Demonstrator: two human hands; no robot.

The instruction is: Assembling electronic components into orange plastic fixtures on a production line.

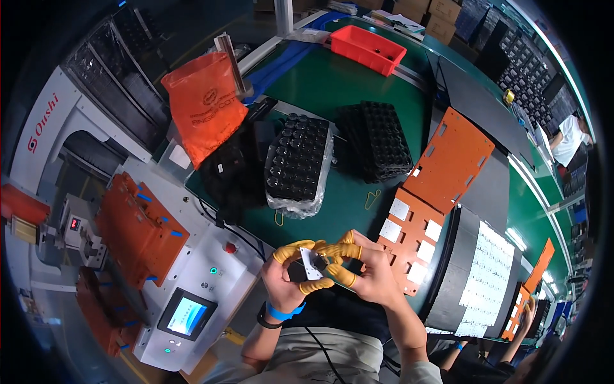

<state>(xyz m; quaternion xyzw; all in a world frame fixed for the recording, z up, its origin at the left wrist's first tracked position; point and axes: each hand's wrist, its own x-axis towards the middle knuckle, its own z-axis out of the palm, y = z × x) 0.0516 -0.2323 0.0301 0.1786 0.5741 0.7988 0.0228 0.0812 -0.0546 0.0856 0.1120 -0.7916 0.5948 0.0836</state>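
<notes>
Yellow finger cots cover the fingertips of both my hands, which meet just above the table's near edge. My left hand (pixel 281 283) is closed on a small white plate (pixel 309 265) with tiny holes, gripping it by its edges and tilting it up. My right hand (pixel 373 275) pinches a small black part (pixel 321 260) against the plate's right side; the fingers hide much of it. To the right of my hands lies an orange fixture board (pixel 417 212), with several white square plates (pixel 391 231) set on it. A blue strap and a dark band circle my left wrist.
A black tray of round parts (pixel 297 157) stands ahead on clear wrap, with stacked black trays (pixel 382 137) to its right. An orange bag (pixel 206 102) and a red bin (pixel 368 49) are farther off. A white machine with a screen (pixel 187 316) is at left; co-workers at right.
</notes>
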